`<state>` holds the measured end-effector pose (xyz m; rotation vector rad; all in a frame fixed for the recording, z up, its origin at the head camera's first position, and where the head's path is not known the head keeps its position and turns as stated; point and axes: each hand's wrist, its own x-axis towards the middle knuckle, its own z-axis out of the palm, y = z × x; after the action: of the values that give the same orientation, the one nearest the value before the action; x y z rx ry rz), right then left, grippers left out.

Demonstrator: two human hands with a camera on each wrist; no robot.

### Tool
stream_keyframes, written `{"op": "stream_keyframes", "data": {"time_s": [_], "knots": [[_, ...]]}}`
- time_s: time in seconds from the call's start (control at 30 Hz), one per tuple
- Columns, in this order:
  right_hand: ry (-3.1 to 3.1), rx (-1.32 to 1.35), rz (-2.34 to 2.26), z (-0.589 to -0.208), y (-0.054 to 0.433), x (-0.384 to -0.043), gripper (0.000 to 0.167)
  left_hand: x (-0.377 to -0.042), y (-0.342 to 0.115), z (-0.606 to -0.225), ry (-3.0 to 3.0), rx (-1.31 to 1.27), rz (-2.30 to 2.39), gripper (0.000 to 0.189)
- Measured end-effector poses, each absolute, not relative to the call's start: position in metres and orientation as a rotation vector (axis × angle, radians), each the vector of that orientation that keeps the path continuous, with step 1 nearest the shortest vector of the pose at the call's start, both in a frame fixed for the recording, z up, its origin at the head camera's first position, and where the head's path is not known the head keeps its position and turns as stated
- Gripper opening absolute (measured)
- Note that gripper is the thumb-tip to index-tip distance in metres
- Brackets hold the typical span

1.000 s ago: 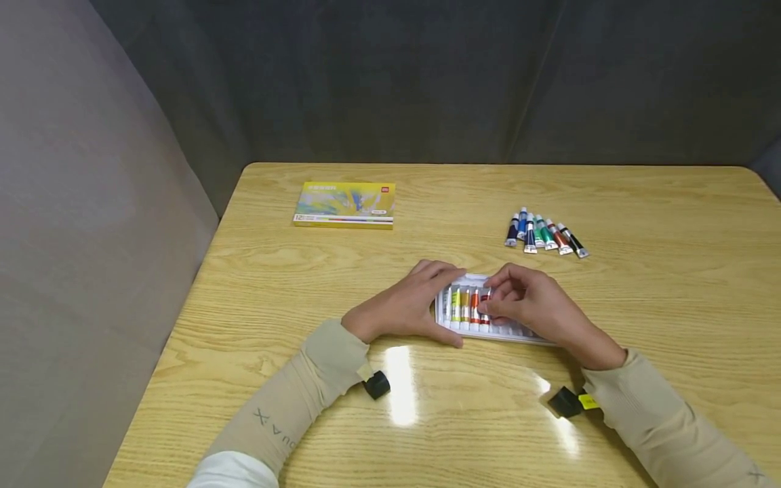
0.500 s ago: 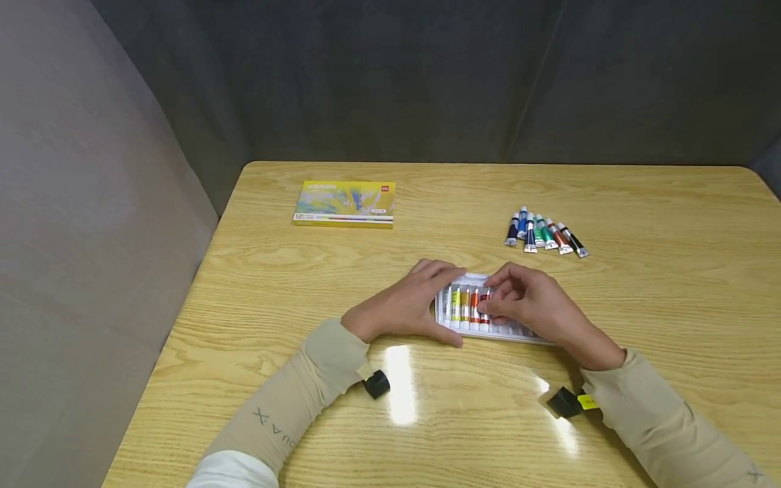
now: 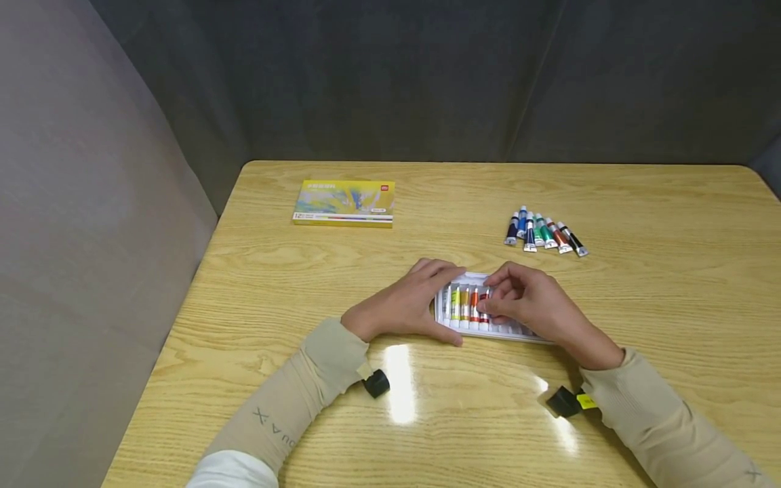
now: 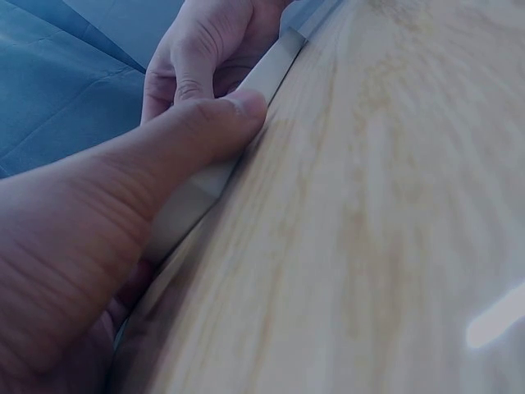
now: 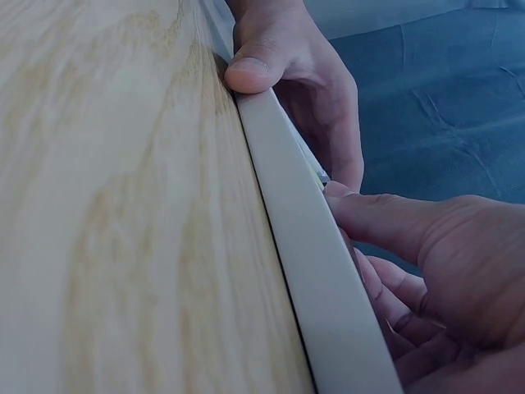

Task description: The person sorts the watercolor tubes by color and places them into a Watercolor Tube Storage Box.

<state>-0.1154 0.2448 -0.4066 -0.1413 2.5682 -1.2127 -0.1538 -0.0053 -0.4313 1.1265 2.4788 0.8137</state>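
Observation:
A white plastic tray (image 3: 508, 337) lies on the table, its left part holding a row of small paint tubes: a yellow tube (image 3: 455, 306), an ochre tube (image 3: 466, 306), an orange-red tube (image 3: 474, 308) and a dark red tube (image 3: 485, 318). My left hand (image 3: 411, 303) grips the tray's left end, thumb on the near side and fingers at the far side. Over the tray's middle, my right hand (image 3: 537, 301) pinches the dark red tube, partly covering it. In the right wrist view the tray's side wall (image 5: 303, 254) hides most of what the fingertips touch.
Several loose paint tubes (image 3: 545, 234), blue, green, brown and black, lie in a cluster beyond the right hand. A flat yellow paint box (image 3: 344, 203) rests at the back left of the wooden table (image 3: 293, 285). A dark curtain (image 3: 390, 81) hangs behind.

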Motion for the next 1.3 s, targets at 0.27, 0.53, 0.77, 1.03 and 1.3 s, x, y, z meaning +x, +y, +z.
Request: {"op": "stream_keyframes", "data": {"time_s": [0.27, 0.53, 0.77, 1.03, 1.3], "knots": [[2.536, -0.134, -1.260, -0.4061, 0.2439, -0.1143, 0.039, -0.1541, -0.0062, -0.4317, 2.470, 1.125, 0.818, 0.114], [2.549, -0.143, -1.253, -0.4077, 0.2455, -0.1146, 0.038, -0.1536, -0.0054, -0.4296, 2.469, 1.120, 0.813, 0.114], [2.555, -0.148, -1.246, -0.4095, 0.2465, -0.1161, 0.038, -0.1531, -0.0057, -0.4290, 2.486, 1.113, 0.804, 0.114], [2.557, -0.148, -1.236, -0.4088, 0.2461, -0.1157, 0.037, -0.1525, -0.0058, -0.4277, 2.483, 1.104, 0.801, 0.114], [2.548, -0.145, -1.242, -0.4095, 0.2468, -0.1159, 0.038, -0.1524, -0.0056, -0.4270, 2.484, 1.101, 0.805, 0.114]]}}
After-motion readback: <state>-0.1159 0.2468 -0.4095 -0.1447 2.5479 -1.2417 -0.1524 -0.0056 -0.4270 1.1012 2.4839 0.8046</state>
